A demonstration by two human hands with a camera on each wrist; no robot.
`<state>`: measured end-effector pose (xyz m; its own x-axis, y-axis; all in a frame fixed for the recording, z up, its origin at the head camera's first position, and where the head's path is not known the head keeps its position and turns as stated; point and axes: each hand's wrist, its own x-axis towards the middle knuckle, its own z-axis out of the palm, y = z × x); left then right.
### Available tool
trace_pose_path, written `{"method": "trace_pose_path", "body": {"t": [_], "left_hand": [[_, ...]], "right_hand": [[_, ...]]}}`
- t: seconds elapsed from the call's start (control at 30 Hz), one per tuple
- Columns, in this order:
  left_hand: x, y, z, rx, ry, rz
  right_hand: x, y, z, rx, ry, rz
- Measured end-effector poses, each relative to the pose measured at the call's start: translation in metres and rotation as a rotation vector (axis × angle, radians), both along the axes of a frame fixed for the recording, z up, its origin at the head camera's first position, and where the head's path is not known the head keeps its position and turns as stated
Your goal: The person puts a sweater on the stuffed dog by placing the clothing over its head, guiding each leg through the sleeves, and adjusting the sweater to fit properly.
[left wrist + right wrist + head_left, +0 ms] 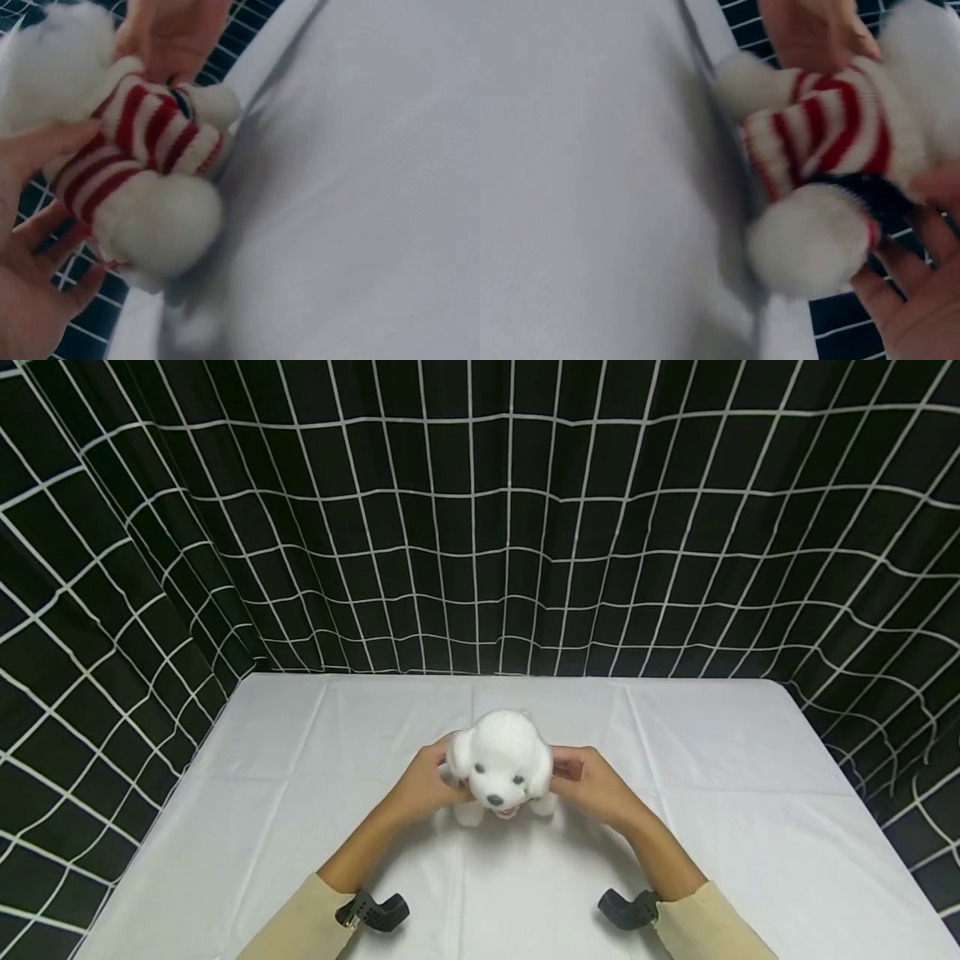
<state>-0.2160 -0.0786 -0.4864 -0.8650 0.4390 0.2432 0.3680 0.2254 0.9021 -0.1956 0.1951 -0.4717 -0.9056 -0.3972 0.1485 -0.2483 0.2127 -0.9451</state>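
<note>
A white plush dog [501, 752] with dark eyes and nose and a pink mouth faces me on the table. In the left wrist view its red-and-white striped sweater [150, 127] shows, with round white paws below. My left hand [422, 787] holds the dog's flank, the thumb against the sweater and the fingers round the side. From the other side my right hand [598, 787] holds it too. Some dark cloth [862, 195] shows on the sweater near the right hand. The head hides the dog's back in the head view.
A white cloth [360, 727] with fold creases covers the table. Behind it and at both sides hangs a black curtain [491, 527] with a white grid. Dark devices [382, 912] are strapped at both wrists, by the beige sleeves [307, 927].
</note>
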Motion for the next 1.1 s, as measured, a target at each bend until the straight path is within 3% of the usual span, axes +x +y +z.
{"method": "trace_pose_path", "body": {"t": [0.1, 0.2, 0.33, 0.47, 0.6, 0.7, 0.8, 0.97, 1.1], "left_hand": [[0.003, 0.001, -0.005, 0.021, 0.029, -0.090], [0.006, 0.004, -0.009, 0.015, 0.066, -0.107], [0.009, 0.007, -0.010, -0.038, 0.181, -0.027], [0.009, 0.009, -0.009, -0.088, 0.332, 0.050], [0.007, 0.012, -0.006, -0.146, 0.492, 0.138], [0.006, 0.014, -0.004, -0.186, 0.553, 0.189], [0.005, 0.012, -0.003, -0.193, 0.523, 0.175], [0.004, 0.010, -0.003, -0.140, 0.375, 0.115], [0.002, 0.009, 0.002, -0.132, 0.267, 0.038]], "right_hand": [[0.001, -0.001, 0.003, 0.001, 0.017, -0.011], [0.000, -0.008, 0.008, 0.058, 0.102, -0.071], [-0.004, -0.018, 0.014, 0.145, 0.219, -0.161], [-0.007, -0.024, 0.019, 0.196, 0.261, -0.167], [-0.008, -0.024, 0.019, 0.098, 0.197, -0.108], [-0.010, -0.022, 0.018, 0.006, 0.159, -0.065], [-0.010, -0.018, 0.015, 0.007, 0.192, -0.007], [-0.009, -0.014, 0.011, 0.020, 0.207, 0.129], [-0.009, -0.022, 0.006, 0.036, 0.233, 0.087]]}}
